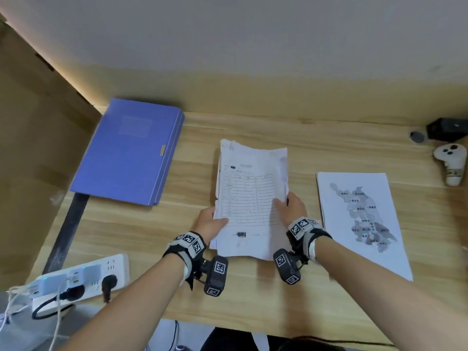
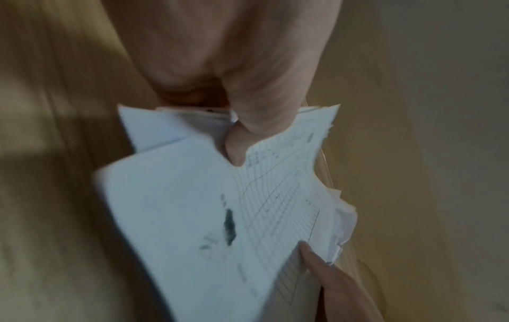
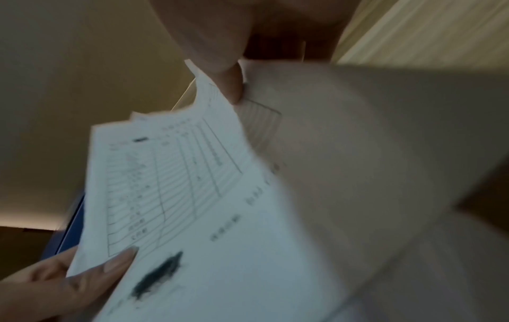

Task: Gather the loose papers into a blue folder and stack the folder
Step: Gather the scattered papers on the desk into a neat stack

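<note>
The sheaf of papers [image 1: 249, 198] is pinched above the table [image 1: 253, 300] by the left hand [image 1: 210, 224] and right hand [image 1: 291, 207]; edges, seemingly uneven, should be squared before the closed blue folder [image 1: 129, 150] is opened.

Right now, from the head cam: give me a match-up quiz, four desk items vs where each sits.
Items:
1. blue folder
2. table sheets
3. map printout
4. power strip

Places:
A. flat on the desk, right of both hands
B. near-left desk corner, with plugs in it
C. held at the desk's middle, left hand and right hand each pinching a side
D. closed, far left of the desk

Pairs: 1-D, 2-C, 3-A, 4-B
</note>
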The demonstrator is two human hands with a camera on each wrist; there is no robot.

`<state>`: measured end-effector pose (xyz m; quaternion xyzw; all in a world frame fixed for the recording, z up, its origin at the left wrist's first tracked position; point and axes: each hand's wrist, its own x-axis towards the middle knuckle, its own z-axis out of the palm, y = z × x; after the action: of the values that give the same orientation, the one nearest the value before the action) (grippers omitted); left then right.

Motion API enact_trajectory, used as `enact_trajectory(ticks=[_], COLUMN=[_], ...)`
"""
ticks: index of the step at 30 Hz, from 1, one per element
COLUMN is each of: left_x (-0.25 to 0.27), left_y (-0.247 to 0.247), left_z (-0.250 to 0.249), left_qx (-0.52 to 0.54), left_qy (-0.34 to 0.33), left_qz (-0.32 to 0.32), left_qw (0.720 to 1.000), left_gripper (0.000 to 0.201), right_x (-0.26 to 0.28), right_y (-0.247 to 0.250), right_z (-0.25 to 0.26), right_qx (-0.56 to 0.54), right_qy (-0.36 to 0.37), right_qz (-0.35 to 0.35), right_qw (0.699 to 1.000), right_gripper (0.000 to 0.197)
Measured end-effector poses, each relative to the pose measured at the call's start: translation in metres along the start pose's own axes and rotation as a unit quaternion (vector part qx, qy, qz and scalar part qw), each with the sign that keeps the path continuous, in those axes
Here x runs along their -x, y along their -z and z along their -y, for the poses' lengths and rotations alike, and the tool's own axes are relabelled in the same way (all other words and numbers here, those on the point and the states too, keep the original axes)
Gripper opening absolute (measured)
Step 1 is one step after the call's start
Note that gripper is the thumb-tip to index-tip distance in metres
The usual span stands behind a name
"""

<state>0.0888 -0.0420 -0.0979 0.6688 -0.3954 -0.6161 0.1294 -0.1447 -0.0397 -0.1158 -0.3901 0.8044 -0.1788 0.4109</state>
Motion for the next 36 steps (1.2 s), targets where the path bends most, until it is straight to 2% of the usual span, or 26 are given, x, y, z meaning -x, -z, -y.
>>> enact_trajectory(ticks=[3, 6, 7, 11, 15, 17, 18, 20, 22, 24, 27, 29, 31, 34, 36], left_x=[0.002, 0.007, 0.009, 0.011, 0.012, 0.01, 0.008, 0.007, 0.005, 0.002, -0.002, -0.005, -0.004, 0.0, 0.002], left_y=[-0.01, -0.032, -0.041, -0.088, -0.141, -0.166, -0.177, -0.196, -0.213, -0.226, -0.241, -0.249, -0.256, -0.265, -0.264], left_z=[-0.013, -0.035, -0.042, -0.064, -0.075, -0.074, -0.074, -0.077, -0.082, -0.085, -0.085, -0.087, -0.091, -0.093, -0.09], left_qx=[0.02, 0.037, 0.034, -0.016, -0.117, -0.164, -0.181, -0.18, -0.153, -0.121, -0.127, -0.145, -0.142, -0.128, -0.119], left_qy=[-0.036, -0.069, -0.077, -0.075, -0.053, -0.024, -0.01, 0.004, 0.009, 0.017, 0.011, -0.009, -0.018, -0.024, -0.033], left_qz=[-0.013, 0.029, 0.044, 0.117, 0.206, 0.227, 0.224, 0.2, 0.152, 0.097, 0.043, 0.04, 0.05, 0.087, 0.089], left_qw=[0.999, 0.997, 0.995, 0.99, 0.97, 0.96, 0.958, 0.963, 0.976, 0.988, 0.991, 0.989, 0.988, 0.988, 0.988], left_gripper=[0.032, 0.031, 0.031, 0.033, 0.036, 0.034, 0.033, 0.029, 0.027, 0.034, 0.043, 0.026, 0.015, 0.023, 0.032], right_x=[-0.001, -0.005, -0.006, -0.004, -0.002, -0.004, -0.004, -0.003, -0.003, -0.005, -0.011, -0.015, -0.017, -0.018, -0.018], right_y=[0.019, 0.051, 0.061, 0.11, 0.162, 0.185, 0.194, 0.21, 0.222, 0.229, 0.23, 0.228, 0.224, 0.214, 0.205], right_z=[-0.001, -0.01, -0.016, -0.052, -0.097, -0.123, -0.135, -0.153, -0.17, -0.182, -0.198, -0.203, -0.2, -0.191, -0.187], right_qx=[-0.106, -0.157, -0.162, -0.198, -0.195, -0.181, -0.172, -0.156, -0.154, -0.141, -0.016, 0.042, 0.019, -0.069, -0.11], right_qy=[-0.009, -0.002, 0.003, 0.006, 0.006, -0.001, -0.007, -0.017, -0.023, -0.032, -0.055, -0.07, -0.08, -0.104, -0.101], right_qz=[-0.031, -0.031, -0.041, -0.11, -0.095, -0.094, -0.091, -0.08, -0.075, -0.073, -0.117, -0.126, -0.096, -0.03, -0.001], right_qw=[0.994, 0.987, 0.986, 0.974, 0.976, 0.979, 0.981, 0.984, 0.985, 0.987, 0.991, 0.989, 0.992, 0.992, 0.989], right_gripper=[0.03, 0.057, 0.058, 0.017, 0.014, 0.021, 0.027, 0.025, 0.021, 0.024, 0.039, 0.059, 0.066, 0.059, 0.044])
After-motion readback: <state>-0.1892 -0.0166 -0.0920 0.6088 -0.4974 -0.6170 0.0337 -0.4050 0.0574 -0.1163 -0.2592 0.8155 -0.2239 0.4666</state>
